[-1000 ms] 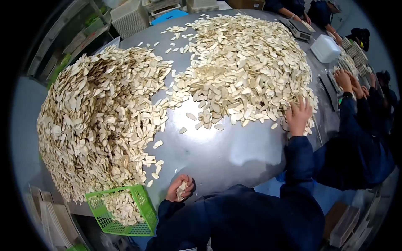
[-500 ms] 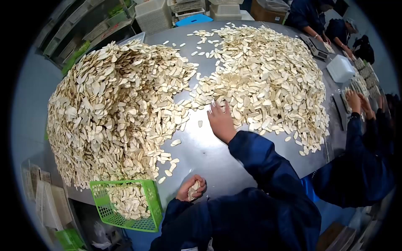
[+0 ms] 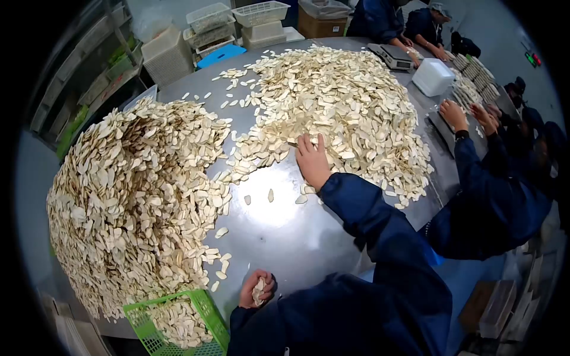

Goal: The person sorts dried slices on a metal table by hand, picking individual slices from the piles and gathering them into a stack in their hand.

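Note:
My left hand [image 3: 256, 289] is closed around a small bunch of pale, flat, dried slices [image 3: 259, 292], just above the table's near edge. My right hand [image 3: 313, 160] reaches forward with its fingers apart, resting on the near edge of a broad heap of the same slices [image 3: 350, 107]. Its fingertips touch the heap, and I see nothing gripped in it. A taller mound of slices [image 3: 136, 184] covers the left side. Below that mound, a green plastic basket [image 3: 215, 317] holds more slices, near my left hand.
The metal table [image 3: 285, 243] carries several loose slices. At the right sit a scale [image 3: 393, 57], a white container [image 3: 432, 77] and stacked bundles of slices [image 3: 475, 77]. Co-workers' hands [image 3: 454, 114] are busy there. Crates [image 3: 261, 26] and a blue lid [image 3: 221, 56] stand behind.
My view has swung, so the table and heaps sit further left. A few more loose slices lie on the metal near my right hand, which stays at the heap. My left hand keeps its slices.

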A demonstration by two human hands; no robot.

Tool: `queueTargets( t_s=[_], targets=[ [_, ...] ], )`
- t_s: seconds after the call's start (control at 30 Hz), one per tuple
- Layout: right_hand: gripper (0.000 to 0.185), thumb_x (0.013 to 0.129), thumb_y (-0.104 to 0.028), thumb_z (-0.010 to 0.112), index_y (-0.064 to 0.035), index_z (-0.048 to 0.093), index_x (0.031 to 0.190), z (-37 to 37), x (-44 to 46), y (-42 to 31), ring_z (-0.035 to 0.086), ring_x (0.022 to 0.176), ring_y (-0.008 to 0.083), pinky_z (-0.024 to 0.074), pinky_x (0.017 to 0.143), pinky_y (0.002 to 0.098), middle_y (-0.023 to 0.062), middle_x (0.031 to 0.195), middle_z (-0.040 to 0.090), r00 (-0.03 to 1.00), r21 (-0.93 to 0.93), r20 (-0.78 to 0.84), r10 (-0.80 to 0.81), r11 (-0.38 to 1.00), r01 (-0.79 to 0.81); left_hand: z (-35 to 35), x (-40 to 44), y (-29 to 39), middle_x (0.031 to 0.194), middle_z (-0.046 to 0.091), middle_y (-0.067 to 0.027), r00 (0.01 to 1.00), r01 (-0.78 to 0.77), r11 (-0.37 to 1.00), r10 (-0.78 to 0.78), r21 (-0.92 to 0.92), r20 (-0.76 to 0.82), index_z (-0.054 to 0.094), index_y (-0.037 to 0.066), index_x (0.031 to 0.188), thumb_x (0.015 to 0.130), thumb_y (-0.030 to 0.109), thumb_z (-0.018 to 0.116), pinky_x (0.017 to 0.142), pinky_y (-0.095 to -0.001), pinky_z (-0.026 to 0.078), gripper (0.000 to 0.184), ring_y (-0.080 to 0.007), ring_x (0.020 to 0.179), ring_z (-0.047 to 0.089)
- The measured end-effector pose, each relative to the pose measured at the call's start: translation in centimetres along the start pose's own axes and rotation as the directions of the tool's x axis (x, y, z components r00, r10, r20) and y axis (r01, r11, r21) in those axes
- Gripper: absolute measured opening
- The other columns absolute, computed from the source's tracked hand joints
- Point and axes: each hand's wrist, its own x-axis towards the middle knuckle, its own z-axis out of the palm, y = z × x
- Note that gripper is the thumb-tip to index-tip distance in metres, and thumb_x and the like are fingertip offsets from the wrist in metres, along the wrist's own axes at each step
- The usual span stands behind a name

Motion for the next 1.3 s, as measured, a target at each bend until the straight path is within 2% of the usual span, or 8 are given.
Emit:
queueTargets(
  t_s=[0.5,0.63,0.7,0.87,0.93,1.03,1.13,1.3],
  targets=[
    [0.025,0.083,-0.016,0.051,-0.0067,0.057,0.106,1.5,-3.7,8.6,0.041,0.127,0.0268,0.0242,0.106,0.0598,0.0132,0.131,0.048,0.995,-0.022,-0.038,0.097,0.995,-0.098,-0.3,0.1,0.0,0.094,0.043,-0.0084,1.000,0.007,1.000,-0.007,-0.006,-0.019,0.050,0.004,0.104,0.099,0.025,0.042,0.048,-0.0173,0.034,0.023,-0.0130,0.071,0.037],
    [0.036,0.080,-0.015,0.055,-0.0090,0.058,0.116,2.8,-2.3,12.1,0.052,0.117,0.0297,0.0279,0.100,0.0628,0.0152,0.133,0.050,0.958,-0.063,-0.068,0.279,0.957,-0.283,0.0,-0.1,0.3,0.092,0.045,-0.0075,0.999,0.053,0.998,-0.053,0.022,-0.003,0.051,0.003,0.104,0.098,0.023,0.045,0.047,-0.0181,0.035,0.022,-0.0123,0.072,0.040],
    [0.032,0.079,-0.020,0.061,-0.0145,0.061,0.111,2.4,-1.2,14.7,0.046,0.125,0.0293,0.0264,0.102,0.0627,0.0130,0.132,0.051,0.931,0.008,-0.034,0.364,0.931,-0.364,0.5,0.0,0.3,0.094,0.047,-0.0074,0.999,0.037,0.999,-0.037,0.002,-0.002,0.050,0.003,0.105,0.096,0.022,0.050,0.048,-0.0183,0.036,0.021,-0.0130,0.075,0.043],
    [0.035,0.083,-0.026,0.062,-0.0143,0.060,0.117,0.8,2.7,17.4,0.041,0.127,0.0308,0.0267,0.101,0.0643,0.0105,0.131,0.051,0.841,-0.258,0.019,0.541,0.815,-0.519,0.1,0.1,0.4,0.096,0.045,-0.0085,0.998,0.060,0.998,-0.060,0.010,0.009,0.049,0.004,0.104,0.097,0.022,0.049,0.049,-0.0170,0.036,0.019,-0.0139,0.074,0.041],
    [0.036,0.083,-0.026,0.062,-0.0130,0.060,0.117,-1.6,5.0,14.3,0.041,0.127,0.0323,0.0266,0.102,0.0633,0.0132,0.131,0.051,0.860,-0.092,0.053,0.507,0.860,-0.501,-0.3,0.3,0.3,0.097,0.046,-0.0081,0.997,0.074,0.997,-0.074,0.016,0.020,0.049,0.004,0.104,0.097,0.022,0.049,0.049,-0.0169,0.037,0.019,-0.0135,0.075,0.042],
    [0.037,0.081,-0.025,0.065,-0.0089,0.062,0.113,-0.4,8.0,7.0,0.048,0.115,0.0357,0.0366,0.097,0.0484,0.0189,0.126,0.052,0.971,0.252,-0.069,0.228,0.946,-0.204,0.4,0.6,0.5,0.093,0.047,-0.0073,0.997,0.076,0.997,-0.076,0.016,0.004,0.049,0.002,0.104,0.096,0.023,0.051,0.047,-0.0169,0.038,0.022,-0.0126,0.074,0.044],
    [0.034,0.076,-0.019,0.066,-0.0051,0.062,0.106,-0.3,9.2,-4.5,0.048,0.112,0.0355,0.0369,0.096,0.0466,0.0206,0.119,0.052,0.985,0.688,-0.174,-0.019,0.713,0.135,0.7,0.6,0.6,0.091,0.048,-0.0074,0.996,0.084,0.996,-0.084,0.003,-0.015,0.050,0.001,0.104,0.095,0.025,0.051,0.047,-0.0168,0.039,0.026,-0.0124,0.074,0.045],
    [0.045,0.082,-0.026,0.063,-0.0086,0.050,0.121,-1.7,8.9,-14.0,0.040,0.127,0.0316,0.0265,0.106,0.0527,0.0130,0.130,0.048,0.911,0.658,-0.226,-0.346,0.635,0.405,1.2,0.4,0.9,0.092,0.048,-0.0081,0.995,0.084,0.996,-0.082,0.029,-0.051,0.049,0.001,0.104,0.096,0.023,0.048,0.047,-0.0168,0.037,0.023,-0.0120,0.074,0.045]
  ],
)
